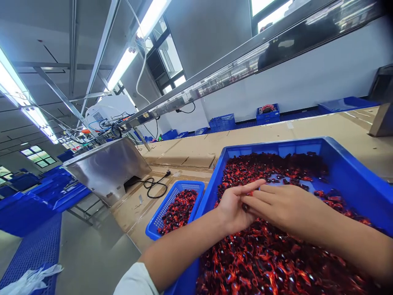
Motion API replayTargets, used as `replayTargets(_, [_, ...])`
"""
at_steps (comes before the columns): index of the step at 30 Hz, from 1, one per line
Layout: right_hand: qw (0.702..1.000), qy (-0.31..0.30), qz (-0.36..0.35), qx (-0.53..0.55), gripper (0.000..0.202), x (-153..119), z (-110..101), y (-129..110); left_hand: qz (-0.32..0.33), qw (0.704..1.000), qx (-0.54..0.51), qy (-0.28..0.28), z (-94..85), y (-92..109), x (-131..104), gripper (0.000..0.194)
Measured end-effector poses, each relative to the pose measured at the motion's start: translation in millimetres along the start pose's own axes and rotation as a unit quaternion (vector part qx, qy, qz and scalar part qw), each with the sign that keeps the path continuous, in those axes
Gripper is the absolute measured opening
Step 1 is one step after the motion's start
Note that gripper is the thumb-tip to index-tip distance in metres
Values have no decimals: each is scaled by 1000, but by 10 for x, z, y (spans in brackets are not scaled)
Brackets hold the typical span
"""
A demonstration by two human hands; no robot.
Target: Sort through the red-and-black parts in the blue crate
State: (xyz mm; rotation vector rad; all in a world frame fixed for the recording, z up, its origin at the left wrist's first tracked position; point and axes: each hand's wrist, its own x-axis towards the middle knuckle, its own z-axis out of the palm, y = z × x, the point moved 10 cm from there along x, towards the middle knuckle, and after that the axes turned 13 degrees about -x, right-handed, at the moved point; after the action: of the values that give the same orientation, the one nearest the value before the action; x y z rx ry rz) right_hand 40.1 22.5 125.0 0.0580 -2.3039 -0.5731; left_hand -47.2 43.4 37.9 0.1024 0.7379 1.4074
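Observation:
My left hand is turned palm up above a large blue bin, its thumb stretched out and its fingers curled in part behind the right hand. Across it lies my right hand, back upward, with the fingers close together over the left palm. Something small and dark shows between the hands; what it is stays unclear. Beneath them, the bin holds a heap of small glossy dark-red and black parts, some with thin loops. A patch of bare bin floor shows behind the right hand.
Left of the bin stands a smaller blue basket of similar parts. A black cable with a plug lies on the cardboard-covered table. A metal housing stands at the left. Further blue crates line the wall.

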Motion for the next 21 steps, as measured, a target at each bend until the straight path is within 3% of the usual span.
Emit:
replayTargets(5, [971,-1,201,127,29,-32,-9,430,86,989,117,26,-88,244,120,20])
replayTargets(9, [900,-25,353,253,33,-164,136,766,157,980,120,19,-50,513,60,39])
replayTargets(12, [862,-33,419,282,36,-271,247,886,284,944,167,-15,100,716,-138,60])
replayTargets(14, [863,-32,418,280,36,-280,268,880,382,891,239,-57,253,765,-315,66])
replayTargets(16, [880,-25,390,270,35,-236,218,821,466,817,320,-115,407,717,-487,64])
replayTargets(19, [906,16,341,249,34,-158,7,721,572,675,422,-197,571,581,-734,62])
replayTargets(21, [918,48,314,237,34,-124,-164,672,636,586,451,-221,617,549,-902,68])
